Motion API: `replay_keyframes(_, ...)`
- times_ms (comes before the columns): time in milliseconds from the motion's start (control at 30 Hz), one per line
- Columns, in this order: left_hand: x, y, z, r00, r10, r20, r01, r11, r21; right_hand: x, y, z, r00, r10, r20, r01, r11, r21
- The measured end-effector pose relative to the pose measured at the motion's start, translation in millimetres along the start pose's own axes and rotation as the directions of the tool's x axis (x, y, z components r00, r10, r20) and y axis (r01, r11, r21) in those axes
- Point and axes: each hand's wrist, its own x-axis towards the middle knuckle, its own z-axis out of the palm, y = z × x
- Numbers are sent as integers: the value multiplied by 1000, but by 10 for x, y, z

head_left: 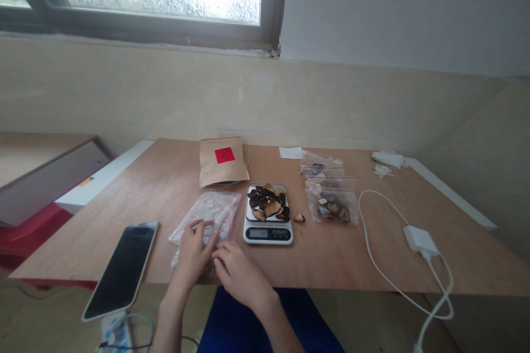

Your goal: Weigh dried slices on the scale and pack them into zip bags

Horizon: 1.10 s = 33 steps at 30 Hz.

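Note:
My left hand (196, 248) rests on a stack of clear plastic zip bags (217, 207), its fingers curved with a gap between them and the thumb. Close beside it, my right hand (238, 271) has its bent fingers pinched at the near edge of the bags. Just right of the stack is a white digital kitchen scale (248, 234) with a small lit display. Dried mushroom slices (269, 203), dark brown and tan, are heaped on its platform. A single slice (298, 218) lies on the table to the right of the scale.
Filled zip bags (333, 207) lie right of the scale. A brown paper pouch (223, 168) with a red label leans behind the bag stack. A phone (124, 265) overhangs the front left table edge. A white charger (420, 240) with looping cable is at right.

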Motion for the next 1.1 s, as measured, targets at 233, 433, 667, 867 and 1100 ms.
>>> replay_keyframes(233,-76,314,-125,975,-220,16,221,974,-56,15,-9,-5,990,42,-136,-20,987,157)
replay_keyframes(433,-227,791,-223,995,-78,62,90,973,-214,78,-14,46,859,310,-408,-82,869,488)
replay_keyframes(667,-303,898,-93,998,21,-51,-34,965,-261,63,-42,-149,881,259,-396,25,810,586)
replay_keyframes(867,-252,806,-146,987,145,-71,-158,962,-223,41,-48,-181,902,234,-363,19,818,575)
replay_keyframes(1100,-204,743,-216,977,205,-64,-215,950,-228,21,-21,-264,905,251,-345,3,804,594)
